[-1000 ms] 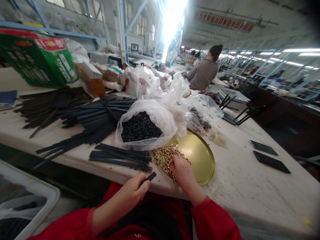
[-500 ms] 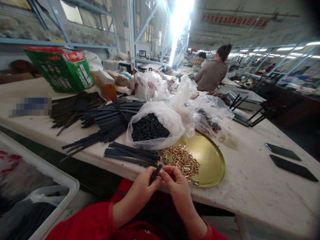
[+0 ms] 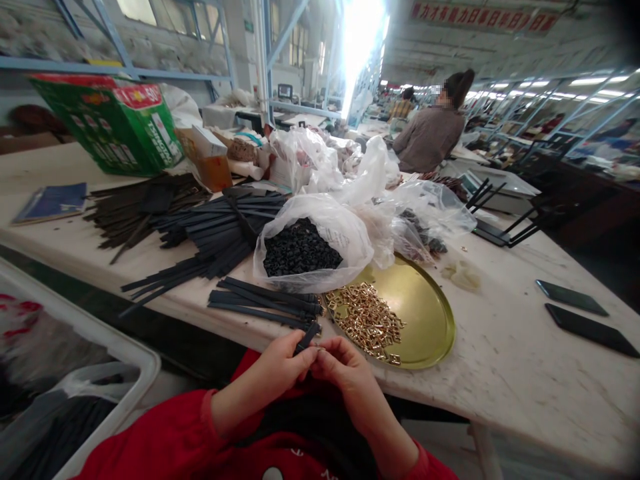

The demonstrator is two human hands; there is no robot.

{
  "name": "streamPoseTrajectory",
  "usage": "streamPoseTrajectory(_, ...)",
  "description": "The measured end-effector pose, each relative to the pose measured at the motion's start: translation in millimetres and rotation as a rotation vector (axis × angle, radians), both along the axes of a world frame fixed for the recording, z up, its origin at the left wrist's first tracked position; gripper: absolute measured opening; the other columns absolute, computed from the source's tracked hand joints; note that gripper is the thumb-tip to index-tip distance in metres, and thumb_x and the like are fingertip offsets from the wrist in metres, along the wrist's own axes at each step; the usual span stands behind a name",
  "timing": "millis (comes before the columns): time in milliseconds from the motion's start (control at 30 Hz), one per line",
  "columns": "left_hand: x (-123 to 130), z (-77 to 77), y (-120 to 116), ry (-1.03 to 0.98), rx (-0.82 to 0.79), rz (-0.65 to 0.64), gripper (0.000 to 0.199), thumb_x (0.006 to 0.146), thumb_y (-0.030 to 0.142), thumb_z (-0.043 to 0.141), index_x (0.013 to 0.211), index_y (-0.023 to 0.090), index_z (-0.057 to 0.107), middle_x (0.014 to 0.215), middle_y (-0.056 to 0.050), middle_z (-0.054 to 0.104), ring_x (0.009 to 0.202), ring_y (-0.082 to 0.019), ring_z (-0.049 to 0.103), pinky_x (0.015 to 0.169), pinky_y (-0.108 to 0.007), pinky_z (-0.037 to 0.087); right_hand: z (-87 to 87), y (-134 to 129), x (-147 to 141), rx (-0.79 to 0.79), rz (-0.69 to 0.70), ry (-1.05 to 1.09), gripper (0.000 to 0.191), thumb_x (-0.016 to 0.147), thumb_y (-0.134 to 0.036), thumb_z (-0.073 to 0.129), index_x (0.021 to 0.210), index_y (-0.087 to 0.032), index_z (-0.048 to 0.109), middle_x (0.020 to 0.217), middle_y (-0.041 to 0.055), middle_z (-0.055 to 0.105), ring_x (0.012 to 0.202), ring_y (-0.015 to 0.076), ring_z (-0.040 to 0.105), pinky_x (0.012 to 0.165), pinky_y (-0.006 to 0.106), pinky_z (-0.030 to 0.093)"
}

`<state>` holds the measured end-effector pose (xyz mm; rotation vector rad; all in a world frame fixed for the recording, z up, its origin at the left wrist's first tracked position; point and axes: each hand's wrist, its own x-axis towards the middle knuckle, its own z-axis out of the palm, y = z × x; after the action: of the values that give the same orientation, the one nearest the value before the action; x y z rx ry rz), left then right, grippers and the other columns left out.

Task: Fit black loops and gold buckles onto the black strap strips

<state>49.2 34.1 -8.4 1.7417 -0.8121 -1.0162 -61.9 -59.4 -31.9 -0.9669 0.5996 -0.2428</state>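
Observation:
My left hand is closed around a dark strap, whose free end sticks up above the fingers. Beside it, my right hand pinches thumb against fingertips, meeting the left fingers. Whatever it grips is small and mostly covered; a tiny glint shows there. Just beyond the hands lies a row of dark straps along the table edge. Gold-coloured metal buckles are heaped on the left part of a round golden tray. Behind them, a clear plastic bag stands open with small black pieces inside.
More straps are fanned out on the table at the left, near a blue booklet and a green carton. Two phones lie at the right. A white bin stands at lower left. Another person sits farther back.
Both hands have shifted slightly left and drawn closer together at the strap. The camera view has tilted a little; the items on the table look unmoved.

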Motion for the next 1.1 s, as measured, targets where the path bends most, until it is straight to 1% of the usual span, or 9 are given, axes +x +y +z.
streamPoseTrajectory(167, 4.0, 0.5, 0.3, -0.049, 0.033, 0.002, 0.027, 0.077, 0.045, 0.044, 0.069, 0.019, 0.043, 0.053, 0.004, 0.046, 0.049, -0.013, 0.042, 0.047, -0.023, 0.032, -0.9, 0.4, 0.0, -0.028, 0.056, -0.023, 0.037, 0.067, -0.036, 0.074, 0.09, -0.017, 0.052, 0.066, -0.0029, 0.061, 0.057, 0.0078, 0.055, 0.055, 0.019, 0.041)
streamPoseTrajectory(300, 7.0, 1.9, 3.3, -0.227, 0.004, 0.004, 0.024, 0.079, 0.039, 0.045, 0.073, 0.017, 0.05, 0.068, -0.002, 0.057, 0.065, -0.017, 0.05, 0.058, -0.025, 0.038, -3.0, 4.4, -0.5, -0.036, 0.076, -0.139, 0.052, 0.063, -0.031, 0.077, 0.105, -0.021, 0.049, 0.069, -0.0045, 0.06, 0.061, 0.0089, 0.056, 0.058, 0.02, 0.042)
streamPoseTrajectory(433, 5.2, 5.8, 5.8, -0.204, -0.018, -0.072, 0.022, 0.08, 0.037, 0.046, 0.079, 0.017, 0.055, 0.071, -0.002, 0.058, 0.068, -0.018, 0.052, 0.059, -0.024, 0.039, -6.5, 5.4, -2.2, -0.2, 0.019, -0.08, 0.037, 0.068, -0.033, 0.071, 0.099, -0.021, 0.055, 0.062, -0.0057, 0.056, 0.056, 0.0097, 0.053, 0.055, 0.022, 0.042)
streamPoseTrajectory(567, 0.0, 7.3, 9.5, -0.046, 0.03, -0.154, 0.027, 0.083, 0.042, 0.042, 0.081, 0.017, 0.051, 0.057, 0.003, 0.049, 0.048, -0.013, 0.044, 0.043, -0.021, 0.032, -6.3, 2.3, -6.1, -0.325, -0.009, -0.038, 0.025, 0.069, -0.034, 0.071, 0.087, -0.019, 0.064, 0.075, 0.0002, 0.063, 0.069, 0.0138, 0.056, 0.064, 0.026, 0.045)
streamPoseTrajectory(700, -2.4, 8.4, 19.0, -0.029, 0.102, -0.165, 0.03, 0.091, 0.041, 0.026, 0.084, 0.018, 0.045, 0.054, 0.006, 0.044, 0.039, -0.011, 0.037, 0.037, -0.021, 0.027, -1.3, 2.4, -8.9, -0.098, -0.112, -0.015, 0.023, 0.065, -0.034, 0.075, 0.079, -0.019, 0.065, 0.068, -0.002, 0.062, 0.061, 0.0103, 0.054, 0.061, 0.023, 0.045)
streamPoseTrajectory(767, -2.1, 10.3, 24.1, -0.164, 0.101, -0.197, 0.028, 0.091, 0.037, 0.029, 0.08, 0.018, 0.047, 0.06, 0.003, 0.048, 0.048, -0.013, 0.044, 0.043, -0.021, 0.031, 1.1, 5.3, -9.5, 0.075, -0.183, -0.026, 0.027, 0.062, -0.033, 0.077, 0.083, -0.02, 0.065, 0.071, -0.0025, 0.063, 0.061, 0.0089, 0.055, 0.061, 0.022, 0.046)
streamPoseTrajectory(867, -3.6, 13.7, 28.3, -0.362, 0.048, -0.266, 0.026, 0.09, 0.03, 0.035, 0.073, 0.018, 0.05, 0.073, -0.002, 0.055, 0.067, -0.016, 0.05, 0.058, -0.023, 0.037, 3.2, 13.4, -10.0, 0.219, -0.167, -0.029, 0.027, 0.06, -0.031, 0.079, 0.08, -0.018, 0.064, 0.068, -0.0027, 0.062, 0.06, 0.0081, 0.055, 0.06, 0.02, 0.047)
streamPoseTrajectory(967, -8.9, 14.8, 26.8, -0.397, 0.003, -0.255, 0.026, 0.09, 0.028, 0.033, 0.075, 0.017, 0.052, 0.079, -0.004, 0.057, 0.074, -0.018, 0.052, 0.066, -0.025, 0.038, 4.4, 22.4, -11.1, 0.235, -0.124, -0.046, 0.024, 0.062, -0.03, 0.078, 0.076, -0.016, 0.064, 0.067, -0.0019, 0.062, 0.059, 0.008, 0.055, 0.058, 0.019, 0.046)
streamPoseTrajectory(1100, -14.9, 13.7, 23.3, -0.367, 0.001, -0.202, 0.026, 0.089, 0.028, 0.034, 0.07, 0.018, 0.049, 0.073, -0.003, 0.056, 0.069, -0.017, 0.051, 0.063, -0.025, 0.037, 6.8, 26.4, -14.3, 0.1, -0.121, -0.071, 0.021, 0.064, -0.029, 0.076, 0.071, -0.015, 0.062, 0.062, -0.0029, 0.06, 0.057, 0.0075, 0.052, 0.057, 0.018, 0.044)
